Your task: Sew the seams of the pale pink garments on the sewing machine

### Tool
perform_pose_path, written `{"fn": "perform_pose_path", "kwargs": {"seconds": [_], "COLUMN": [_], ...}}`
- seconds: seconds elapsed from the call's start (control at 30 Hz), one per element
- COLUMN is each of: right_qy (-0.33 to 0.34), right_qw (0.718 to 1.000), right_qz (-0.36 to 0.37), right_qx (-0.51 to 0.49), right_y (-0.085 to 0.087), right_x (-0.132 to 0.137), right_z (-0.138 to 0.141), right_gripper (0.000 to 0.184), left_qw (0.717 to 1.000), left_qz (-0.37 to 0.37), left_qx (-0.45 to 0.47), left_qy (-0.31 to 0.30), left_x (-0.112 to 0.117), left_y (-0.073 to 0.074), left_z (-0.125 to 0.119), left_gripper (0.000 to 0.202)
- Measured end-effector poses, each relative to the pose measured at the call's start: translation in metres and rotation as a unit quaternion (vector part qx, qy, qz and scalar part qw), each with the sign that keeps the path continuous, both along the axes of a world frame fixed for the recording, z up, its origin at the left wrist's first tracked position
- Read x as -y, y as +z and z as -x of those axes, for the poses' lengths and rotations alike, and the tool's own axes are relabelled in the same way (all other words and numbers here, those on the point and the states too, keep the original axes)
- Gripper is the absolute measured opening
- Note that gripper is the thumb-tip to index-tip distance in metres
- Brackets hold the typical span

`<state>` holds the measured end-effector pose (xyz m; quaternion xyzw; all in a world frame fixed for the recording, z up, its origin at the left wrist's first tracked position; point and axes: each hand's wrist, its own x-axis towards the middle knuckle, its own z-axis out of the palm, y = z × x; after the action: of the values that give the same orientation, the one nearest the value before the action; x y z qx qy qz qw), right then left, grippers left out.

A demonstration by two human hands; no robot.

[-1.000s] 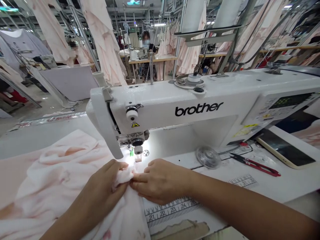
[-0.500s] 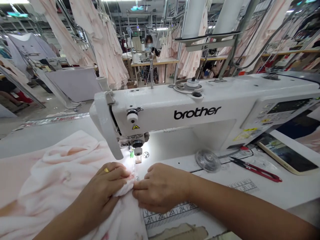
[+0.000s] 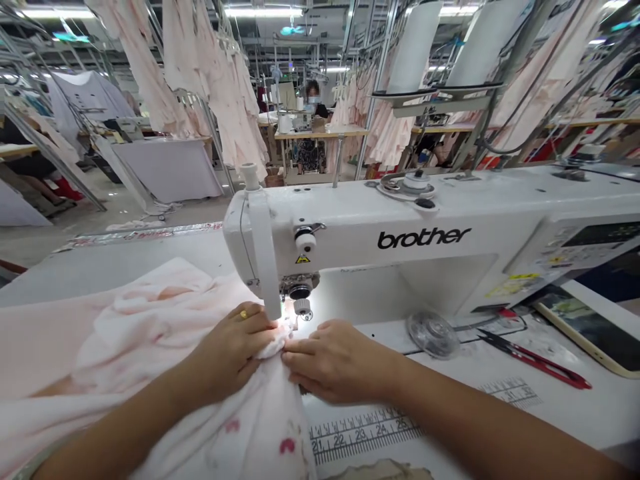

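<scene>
A pale pink fabric (image 3: 135, 333) with small red prints lies bunched over the left of the white sewing table. My left hand (image 3: 233, 353), with a gold ring, is closed on a fold of this fabric right at the presser foot (image 3: 300, 308) of the white Brother sewing machine (image 3: 425, 233). My right hand (image 3: 335, 360) lies beside it, fingers pressed together and pinching the fabric's edge just in front of the needle. The machine's lamp lights the spot between my hands.
A clear bobbin disc (image 3: 433, 335) and red thread snips (image 3: 537, 360) lie right of my hands. A phone (image 3: 590, 330) rests at the far right. A printed ruler (image 3: 360, 437) runs along the table front. Pink garments hang behind; a person sits at a distant machine.
Both hands have pushed the fabric fold forward, up to the presser foot. My view has shifted left, so the machine sits further right in the picture.
</scene>
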<state>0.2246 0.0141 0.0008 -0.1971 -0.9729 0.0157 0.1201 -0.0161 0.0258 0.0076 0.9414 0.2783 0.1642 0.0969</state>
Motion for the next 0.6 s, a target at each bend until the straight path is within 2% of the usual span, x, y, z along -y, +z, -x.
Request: {"fn": "perform_pose_path", "kwargs": {"seconds": [0.17,0.37,0.6], "right_qy": [0.028,0.059,0.056], "right_qw": [0.999,0.998,0.998], "right_qz": [-0.013,-0.002,0.007], "right_qx": [0.008,0.0,0.008], "right_y": [0.002,0.003,-0.001], "right_x": [0.001,0.002,0.0], "right_z": [-0.002,-0.003,-0.004], "right_gripper": [0.018,0.02,0.018], "left_qw": [0.999,0.994,0.988], "left_qz": [-0.019,-0.004,0.041], "left_qx": [-0.044,-0.058,0.02], "left_qy": [-0.002,0.088,0.148], "left_x": [0.002,0.024,0.033], "left_y": [0.003,0.009,0.004], "left_z": [0.006,-0.003,-0.008], "left_gripper": [0.041,0.047,0.034]}}
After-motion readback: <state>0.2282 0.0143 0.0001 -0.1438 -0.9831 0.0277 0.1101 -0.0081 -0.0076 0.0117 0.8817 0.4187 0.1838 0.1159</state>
